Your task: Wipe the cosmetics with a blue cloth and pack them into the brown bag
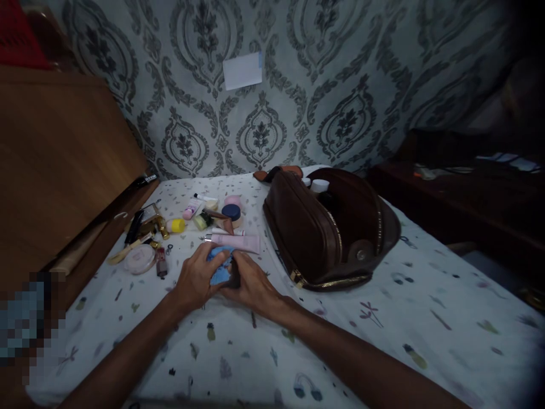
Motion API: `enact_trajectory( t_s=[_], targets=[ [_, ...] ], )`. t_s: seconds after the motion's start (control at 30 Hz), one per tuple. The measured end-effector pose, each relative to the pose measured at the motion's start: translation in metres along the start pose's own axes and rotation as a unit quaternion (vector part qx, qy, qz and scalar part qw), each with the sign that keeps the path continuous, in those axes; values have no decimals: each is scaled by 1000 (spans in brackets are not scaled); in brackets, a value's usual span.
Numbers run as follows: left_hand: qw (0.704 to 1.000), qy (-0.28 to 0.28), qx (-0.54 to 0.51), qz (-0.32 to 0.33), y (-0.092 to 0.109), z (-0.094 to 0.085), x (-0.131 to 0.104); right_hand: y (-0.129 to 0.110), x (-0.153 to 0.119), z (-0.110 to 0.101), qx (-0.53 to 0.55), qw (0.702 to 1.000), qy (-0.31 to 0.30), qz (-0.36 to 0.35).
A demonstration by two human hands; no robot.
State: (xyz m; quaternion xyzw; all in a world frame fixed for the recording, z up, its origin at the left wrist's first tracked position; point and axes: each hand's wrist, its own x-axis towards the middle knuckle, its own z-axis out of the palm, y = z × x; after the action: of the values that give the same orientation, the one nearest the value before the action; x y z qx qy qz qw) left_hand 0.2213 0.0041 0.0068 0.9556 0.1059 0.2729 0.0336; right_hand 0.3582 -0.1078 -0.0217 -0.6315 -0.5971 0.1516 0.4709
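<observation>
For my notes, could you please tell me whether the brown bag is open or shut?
Open: the brown bag has its zipper edges parted, and a white cap shows inside the gap.

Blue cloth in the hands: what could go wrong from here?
1. The dark item under the blue cloth is largely covered by the left hand and right hand; it might slip if the grip loosens.
2. The pink tube lies just beyond the fingers, so a knuckle could push it into the other cosmetics.
3. The bag gapes open; a knock might spill the white-capped container.
</observation>
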Motion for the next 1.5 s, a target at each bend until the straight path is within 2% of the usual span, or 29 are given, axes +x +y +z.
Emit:
enact_trajectory(
  t_s=[0.27,0.47,0.73,0.9,1.1,1.3,1.4,1.5],
  targets=[
    [999,-9,42,-33,8,-2,1,-2,-1,2,9,1000,-1,11],
    [998,2,5,-70,9,-2,-1,-5,-1,4,8,1000,-1,3],
    [997,7,-76,-29,1,-4,-1,-3,0,3,10,1000,2,9],
    [993,31,-111,14,-6,-1,1,-2,3,2,16,1000,-10,22],
    [983,39,-178,1,-9,0,-2,-5,4,-1,22,999,-15,28],
    [954,93,-271,-89,0,3,-3,-11,3,-5,32,999,-30,11],
    [925,88,-318,-190,7,4,1,-12,2,-7,39,999,-15,-9],
    [884,73,-337,-316,13,4,6,-13,1,-8,67,997,41,-25]
  ],
)
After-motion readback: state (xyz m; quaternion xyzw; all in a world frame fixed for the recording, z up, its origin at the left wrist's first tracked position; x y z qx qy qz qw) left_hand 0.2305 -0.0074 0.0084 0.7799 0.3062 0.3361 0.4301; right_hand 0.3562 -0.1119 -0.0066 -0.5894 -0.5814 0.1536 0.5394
